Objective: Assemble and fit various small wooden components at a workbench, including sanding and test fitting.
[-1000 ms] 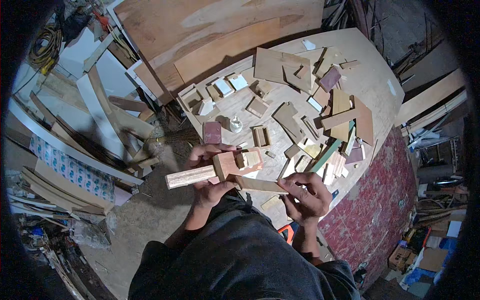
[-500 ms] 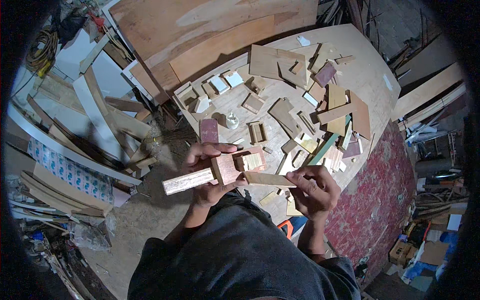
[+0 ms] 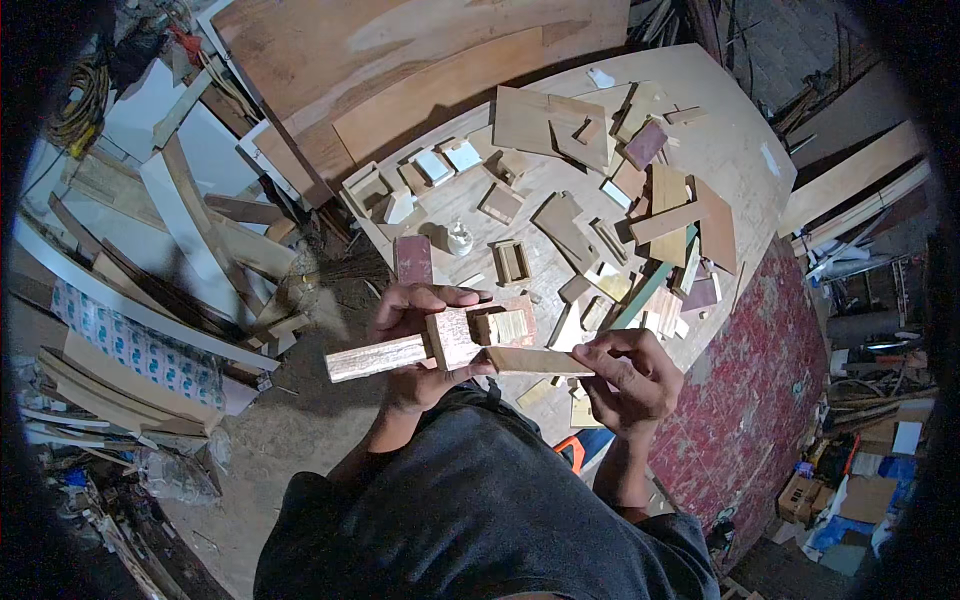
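My left hand (image 3: 425, 305) is closed around a squarish wooden block (image 3: 453, 338) with its fingers above and thumb below. A pale wooden bar (image 3: 375, 357) sticks out to the left from the block; whether the two are joined I cannot tell. Between the fingertips and thumb of my right hand (image 3: 635, 375) is a narrow wooden strip (image 3: 540, 361). The strip's left end meets or nearly meets the block's lower right corner, close to my left thumb. Just beyond the block appears a small pale wooden piece (image 3: 503, 326), partly hidden.
A plywood table (image 3: 740, 150) carries several offcuts, a small open wooden frame (image 3: 512, 263), a maroon block (image 3: 413, 259), a clear container (image 3: 459, 240) and a green strip (image 3: 642, 293). An orange-handled tool (image 3: 570, 452) lies at its near edge. Scrap boards (image 3: 200, 220) crowd the left.
Both hands keep nearly the same pose. The block in my left hand has turned slightly and catches more light; the background has shifted a little with the head.
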A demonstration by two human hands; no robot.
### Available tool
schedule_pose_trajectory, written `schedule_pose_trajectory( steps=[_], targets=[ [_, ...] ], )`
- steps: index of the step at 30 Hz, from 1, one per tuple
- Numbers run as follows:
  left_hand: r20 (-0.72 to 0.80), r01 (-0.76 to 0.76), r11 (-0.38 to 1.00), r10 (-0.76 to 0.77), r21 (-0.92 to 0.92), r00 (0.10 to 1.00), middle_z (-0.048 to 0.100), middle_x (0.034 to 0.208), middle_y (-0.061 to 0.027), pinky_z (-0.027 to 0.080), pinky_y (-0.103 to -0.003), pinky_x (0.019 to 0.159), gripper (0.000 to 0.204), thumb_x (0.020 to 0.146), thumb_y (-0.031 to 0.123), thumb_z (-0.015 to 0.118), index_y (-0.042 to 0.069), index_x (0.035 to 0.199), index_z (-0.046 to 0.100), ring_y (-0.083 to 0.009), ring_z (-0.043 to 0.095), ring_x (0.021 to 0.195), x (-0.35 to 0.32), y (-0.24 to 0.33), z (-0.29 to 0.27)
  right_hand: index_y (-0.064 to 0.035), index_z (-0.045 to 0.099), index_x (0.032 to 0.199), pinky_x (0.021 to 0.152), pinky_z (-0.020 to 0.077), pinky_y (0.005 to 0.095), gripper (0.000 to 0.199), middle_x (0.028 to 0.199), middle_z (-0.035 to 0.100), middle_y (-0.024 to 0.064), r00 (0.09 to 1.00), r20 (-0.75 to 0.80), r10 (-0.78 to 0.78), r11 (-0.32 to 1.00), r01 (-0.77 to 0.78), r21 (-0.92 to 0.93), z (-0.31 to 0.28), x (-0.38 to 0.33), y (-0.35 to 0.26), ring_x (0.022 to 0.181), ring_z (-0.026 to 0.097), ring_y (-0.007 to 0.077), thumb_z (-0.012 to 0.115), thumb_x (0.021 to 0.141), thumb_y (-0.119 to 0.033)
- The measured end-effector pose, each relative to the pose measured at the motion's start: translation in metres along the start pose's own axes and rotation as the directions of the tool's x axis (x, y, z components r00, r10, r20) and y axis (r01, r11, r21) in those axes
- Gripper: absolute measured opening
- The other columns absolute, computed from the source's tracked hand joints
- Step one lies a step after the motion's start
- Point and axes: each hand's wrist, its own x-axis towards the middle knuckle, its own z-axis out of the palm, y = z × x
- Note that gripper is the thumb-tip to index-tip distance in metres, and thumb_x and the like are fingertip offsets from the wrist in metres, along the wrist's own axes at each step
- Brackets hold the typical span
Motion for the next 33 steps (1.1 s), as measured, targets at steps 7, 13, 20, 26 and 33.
schedule_pose_trajectory(
  steps=[7, 13, 20, 26, 33],
  targets=[
    [0.036, 0.012, 1.000, -0.012, 0.002, 0.999, 0.063, 0.114, -0.0190, 0.055, -0.043, 0.095, 0.065, 0.066, 0.010, 0.091, 0.003, 0.112, 0.045, -0.0301, 0.063, 0.112, -0.001, 0.001, -0.004, -0.0151, 0.078, 0.096, 0.062, 0.0522, 0.0277, 0.040, 0.081, 0.065, 0.0050, 0.999, -0.008, -0.032, 0.999, 0.032, -0.041, -0.013, 0.005, 0.003, 0.070, 0.065, 0.0169, 0.076, 0.058, -0.002],
    [0.057, -0.001, 0.998, 0.005, -0.069, 0.998, 0.063, 0.114, -0.0180, 0.056, -0.045, 0.093, 0.062, 0.067, 0.006, 0.090, 0.003, 0.111, 0.045, -0.0317, 0.063, 0.113, -0.001, -0.001, 0.000, -0.0128, 0.078, 0.094, 0.062, 0.0520, 0.0281, 0.036, 0.082, 0.065, 0.0060, 0.999, 0.006, -0.044, 0.999, 0.044, -0.020, -0.013, 0.004, -0.006, 0.071, 0.065, 0.0173, 0.076, 0.060, -0.003],
    [0.086, 0.031, 0.991, -0.020, -0.128, 0.996, 0.063, 0.114, -0.0186, 0.057, -0.046, 0.092, 0.062, 0.066, 0.001, 0.088, 0.002, 0.110, 0.045, -0.0334, 0.062, 0.113, -0.005, 0.003, 0.002, -0.0157, 0.078, 0.095, 0.061, 0.0508, 0.0275, 0.037, 0.081, 0.065, 0.0049, 1.000, -0.003, -0.029, 0.999, 0.029, -0.027, -0.017, 0.000, -0.011, 0.070, 0.064, 0.0160, 0.078, 0.060, -0.003],
    [0.115, 0.037, 0.996, -0.027, -0.085, 0.993, 0.063, 0.115, -0.0197, 0.057, -0.048, 0.093, 0.064, 0.065, 0.002, 0.089, 0.002, 0.110, 0.045, -0.0343, 0.063, 0.112, -0.004, 0.006, 0.004, -0.0175, 0.079, 0.095, 0.059, 0.0502, 0.0270, 0.039, 0.080, 0.064, 0.0045, 0.998, -0.037, -0.058, 0.997, 0.056, -0.045, -0.026, -0.004, -0.013, 0.068, 0.063, 0.0150, 0.077, 0.059, -0.002],
    [0.082, 0.031, 0.998, -0.027, -0.048, 0.996, 0.064, 0.115, -0.0204, 0.056, -0.046, 0.094, 0.064, 0.065, 0.004, 0.090, 0.001, 0.110, 0.045, -0.0344, 0.063, 0.114, -0.016, -0.001, -0.004, -0.0170, 0.078, 0.096, 0.061, 0.0522, 0.0272, 0.036, 0.080, 0.064, 0.0055, 0.998, -0.011, -0.070, 0.997, 0.069, -0.029, -0.018, -0.006, -0.018, 0.070, 0.064, 0.0156, 0.078, 0.062, -0.003]
  ],
)
